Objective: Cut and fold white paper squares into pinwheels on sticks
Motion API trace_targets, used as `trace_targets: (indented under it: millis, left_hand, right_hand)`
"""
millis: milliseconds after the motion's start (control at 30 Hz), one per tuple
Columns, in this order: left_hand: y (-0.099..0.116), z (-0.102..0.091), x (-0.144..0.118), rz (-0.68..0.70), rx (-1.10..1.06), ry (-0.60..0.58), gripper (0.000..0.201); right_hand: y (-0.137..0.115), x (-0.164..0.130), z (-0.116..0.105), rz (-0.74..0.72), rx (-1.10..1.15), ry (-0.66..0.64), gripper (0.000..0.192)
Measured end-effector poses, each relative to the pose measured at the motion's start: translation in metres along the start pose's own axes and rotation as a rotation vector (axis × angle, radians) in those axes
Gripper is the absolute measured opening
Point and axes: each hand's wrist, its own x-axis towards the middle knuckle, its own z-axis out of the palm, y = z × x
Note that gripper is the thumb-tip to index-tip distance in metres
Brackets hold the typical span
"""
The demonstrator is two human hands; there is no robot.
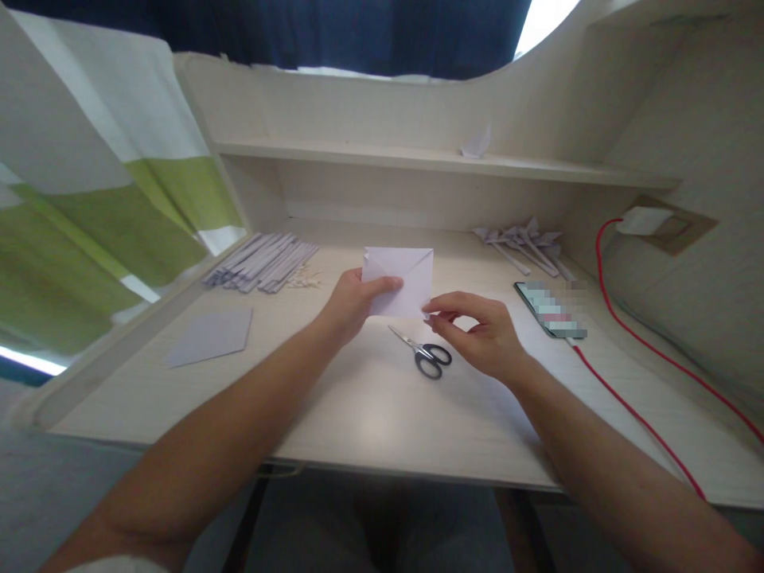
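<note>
White folded paper (413,274) is pinched in my left hand (351,304), presumably to steady it while my right hand (481,328) grasps its near corner, scissors (422,348) lying close by.

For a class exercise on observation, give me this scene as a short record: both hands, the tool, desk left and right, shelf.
Left hand: holds folded white paper, thumb across its face
Right hand: at the paper's lower right corner
Tool: black-handled scissors, on the desk
Desk left: paper strips, pale sheet
Desk right: phone
Shelf: small white piece
</note>
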Motion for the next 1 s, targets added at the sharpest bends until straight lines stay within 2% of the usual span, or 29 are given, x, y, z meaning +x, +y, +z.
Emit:
trace_targets:
  millis: [133, 500, 1000]
  left_hand:
    - [-0.0019, -0.003, 0.0019, -0.004, 0.023, -0.008, 0.036]
    - [-0.0032, -0.0043, 0.0015, 0.019, 0.101, -0.037, 0.036]
    - [-0.0028, -0.0048, -0.0009, 0.036, 0.123, -0.073, 0.035]
  right_hand:
    - [-0.0001, 0.0018, -0.001, -0.026, 0.002, -0.014, 0.01]
    - [0.0036, 0.0006, 0.0014, 0.144, 0.146, -0.023, 0.011]
    - [0.0044, 0.0026, 0.0049, 0.271, 0.376, -0.001, 0.009]
